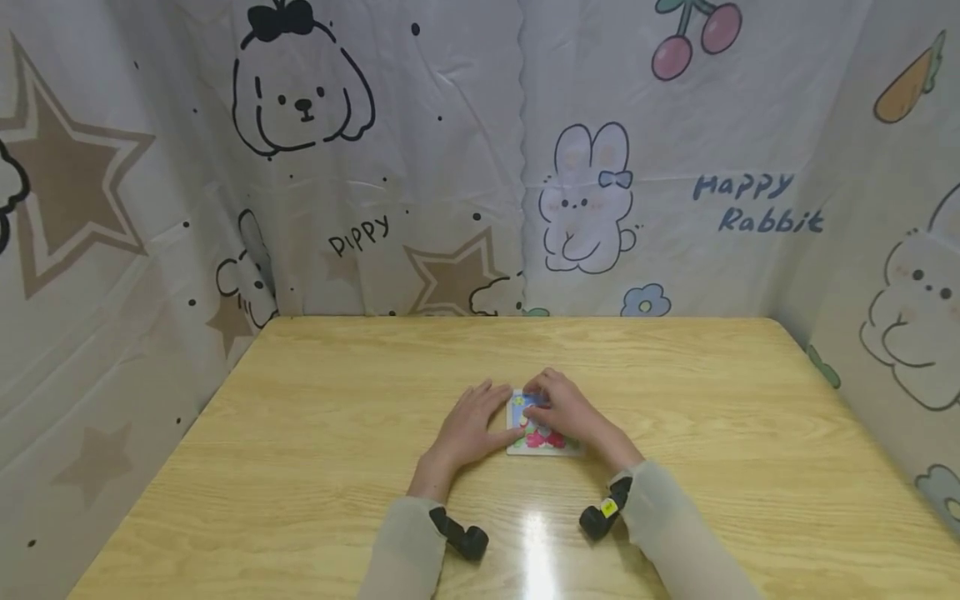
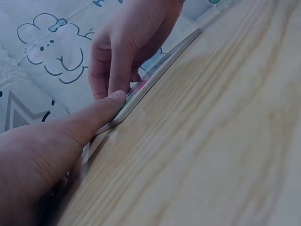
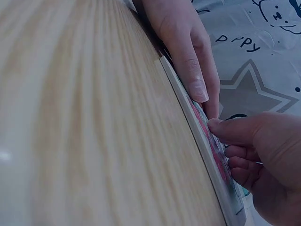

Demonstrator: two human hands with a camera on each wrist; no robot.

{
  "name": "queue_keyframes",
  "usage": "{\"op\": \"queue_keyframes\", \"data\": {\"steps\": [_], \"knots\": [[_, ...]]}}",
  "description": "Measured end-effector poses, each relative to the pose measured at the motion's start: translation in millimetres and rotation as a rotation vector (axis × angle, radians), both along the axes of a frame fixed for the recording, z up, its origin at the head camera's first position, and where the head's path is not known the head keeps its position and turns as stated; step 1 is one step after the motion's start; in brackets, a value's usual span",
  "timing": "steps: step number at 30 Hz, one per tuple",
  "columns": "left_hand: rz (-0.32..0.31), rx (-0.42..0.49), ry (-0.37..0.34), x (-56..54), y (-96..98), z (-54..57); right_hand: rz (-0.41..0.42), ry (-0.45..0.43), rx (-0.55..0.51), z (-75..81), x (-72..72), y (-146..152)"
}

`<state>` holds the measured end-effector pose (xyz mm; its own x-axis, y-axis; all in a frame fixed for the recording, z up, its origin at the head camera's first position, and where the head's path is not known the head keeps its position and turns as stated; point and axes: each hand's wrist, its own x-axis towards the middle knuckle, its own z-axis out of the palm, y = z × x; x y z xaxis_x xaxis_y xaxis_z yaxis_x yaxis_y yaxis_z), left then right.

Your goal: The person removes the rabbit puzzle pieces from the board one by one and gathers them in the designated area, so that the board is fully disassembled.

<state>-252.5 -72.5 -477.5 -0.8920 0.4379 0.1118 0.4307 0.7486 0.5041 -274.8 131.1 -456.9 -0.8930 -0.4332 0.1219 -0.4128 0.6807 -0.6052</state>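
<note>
Head view: picture board [image 1: 537, 438] lies flat on worktop [image 1: 300, 467] between the hands, probably light, stiff and smooth-faced, best held by opposite edges; left hand [image 1: 467, 427] spread, thumb at its left edge; right hand [image 1: 567, 410] curled over it, pinching something or not, cannot tell.

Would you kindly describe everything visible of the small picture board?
The picture board is thin, with pale edges, perhaps wood or card. Its face shows blue toward the far side, pink and green nearer. It lies on the table. The left hand touches its left side with the thumb; the right hand bends over it, hiding part. Whether that grip holds anything is unclear.
</note>
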Motion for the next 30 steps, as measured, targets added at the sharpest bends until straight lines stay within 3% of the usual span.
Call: {"op": "queue_keyframes", "data": {"steps": [6, 13, 20, 26, 30], "knots": [[0.002, -0.007, 0.006, -0.7, 0.2, 1.1, 0.029, -0.07, 0.021, 2.3, -6.3, -1], [0.009, 0.0, 0.005, -0.2, -0.3, -0.2, 0.102, -0.082, 0.031, 5.3, -11.7, -3], [0.019, -0.014, -0.005, -0.3, 0.8, -0.5, 0.101, -0.148, 0.016, 7.2, -13.5, -3], [0.021, -0.021, -0.01, 0.5, 0.9, 2.6, 0.093, -0.142, -0.003, 8.7, -10.2, -3], [0.02, -0.025, 0.0, 0.0, 1.1, 2.7, 0.107, -0.085, 0.004, 8.7, -8.6, -3]]}}
